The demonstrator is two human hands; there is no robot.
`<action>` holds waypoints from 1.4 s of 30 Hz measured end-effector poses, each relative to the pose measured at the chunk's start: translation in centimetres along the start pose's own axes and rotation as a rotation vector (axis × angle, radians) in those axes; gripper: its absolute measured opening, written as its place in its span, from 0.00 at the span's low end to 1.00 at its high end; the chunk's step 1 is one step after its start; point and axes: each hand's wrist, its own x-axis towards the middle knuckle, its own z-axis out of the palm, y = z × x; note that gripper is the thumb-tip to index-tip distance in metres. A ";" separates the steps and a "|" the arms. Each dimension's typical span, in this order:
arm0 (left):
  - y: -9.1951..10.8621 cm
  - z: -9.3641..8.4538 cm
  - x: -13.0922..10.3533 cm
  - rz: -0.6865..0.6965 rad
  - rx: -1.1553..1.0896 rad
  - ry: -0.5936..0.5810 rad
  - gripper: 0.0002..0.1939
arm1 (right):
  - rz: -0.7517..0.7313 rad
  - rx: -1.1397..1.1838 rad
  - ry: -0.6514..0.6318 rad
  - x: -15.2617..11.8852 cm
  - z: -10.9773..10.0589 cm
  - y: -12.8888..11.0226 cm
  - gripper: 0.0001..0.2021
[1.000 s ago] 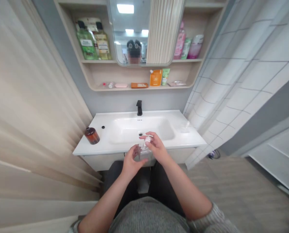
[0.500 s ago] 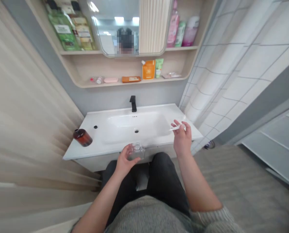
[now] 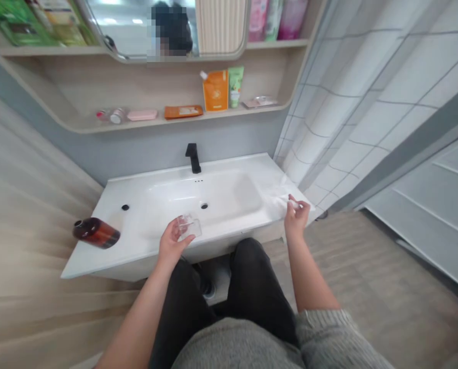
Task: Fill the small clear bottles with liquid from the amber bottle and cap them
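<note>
My left hand [image 3: 172, 240] is closed around a small clear glass bottle [image 3: 191, 229], held over the front edge of the white washbasin [image 3: 167, 205]. Thumb and fingers grip its left side. At the right end of the counter, my right hand [image 3: 297, 215] pinches a slim white stick-like thing [image 3: 296, 204]; its kind cannot be made out. Just left of those fingers, a blurred, whitish see-through shape [image 3: 277, 197] shows over the counter. An amber bottle [image 3: 96, 233] with an open neck is on the counter's left end, apart from both hands.
A black faucet [image 3: 193, 158] rises behind the basin. Above it, the shelf [image 3: 129, 124] carries an orange pouch [image 3: 215, 91], a green tube [image 3: 235, 87], an orange packet [image 3: 183, 111] and a pink case [image 3: 142, 115]. A mirror [image 3: 125, 31] hangs higher up. A white tiled-pattern curtain [image 3: 329, 128] is at the right.
My right hand has shifted toward the counter's right end with the white thing, its fingers turned inward. The view has moved closer to the basin. My left hand still holds the glass bottle.
</note>
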 end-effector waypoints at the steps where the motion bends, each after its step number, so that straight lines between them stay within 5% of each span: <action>1: 0.0 -0.4 0.5 0.010 0.004 0.006 0.42 | -0.007 -0.035 -0.019 -0.1 0.2 0.2 0.22; 9: 1.1 -2.7 3.1 -0.016 -0.055 0.041 0.39 | -0.106 -0.344 -0.080 -0.1 0.3 2.7 0.19; 17: -0.1 -3.0 4.3 -0.001 -0.018 0.062 0.36 | -0.220 -0.681 -0.244 1.7 -0.7 2.9 0.22; 31: -1.3 -2.7 4.5 0.006 0.162 -0.094 0.43 | -0.301 -0.715 -0.535 6.1 -2.6 3.2 0.20; 35: -1.7 -2.8 4.7 0.025 0.182 -0.112 0.42 | -0.307 -0.702 -0.620 7.4 -3.2 1.6 0.26; 40: -1.9 -2.9 5.0 0.025 0.178 -0.118 0.42 | -0.410 -0.702 -0.313 4.3 -1.7 -3.7 0.19; 42: -1.9 -2.8 5.0 0.035 0.174 -0.121 0.42 | -0.415 -0.649 -0.306 1.3 0.2 -5.9 0.13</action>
